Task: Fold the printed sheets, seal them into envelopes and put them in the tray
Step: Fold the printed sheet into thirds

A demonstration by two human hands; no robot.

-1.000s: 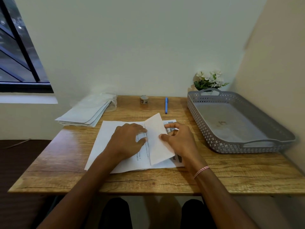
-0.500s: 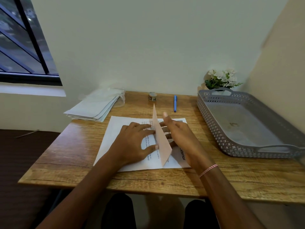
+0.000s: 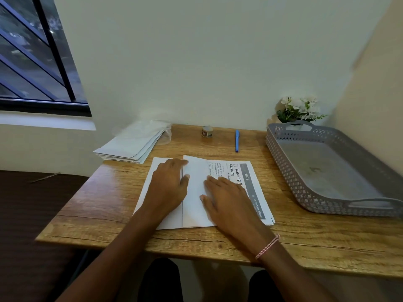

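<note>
A small stack of printed sheets (image 3: 250, 177) lies in the middle of the wooden desk (image 3: 98, 203). The top sheet's left part is folded over, forming a white flap (image 3: 194, 205) with its crease on the left. My left hand (image 3: 168, 188) lies flat beside the crease, fingertips at the flap's edge. My right hand (image 3: 226, 199) presses flat on the flap with straight fingers. A pile of white envelopes (image 3: 133, 144) sits at the back left corner. The grey perforated tray (image 3: 283, 153) stands at the right with nothing in it.
A small tape roll (image 3: 207, 131) and a blue pen (image 3: 237, 140) lie near the back edge of the desk. White flowers (image 3: 298, 107) stand behind the tray. Walls close off the back and right; a window is at the left.
The folded part of the sheet stood upright half a second ago; now it lies flat. My right hand has come down onto it and both hands press flat.
</note>
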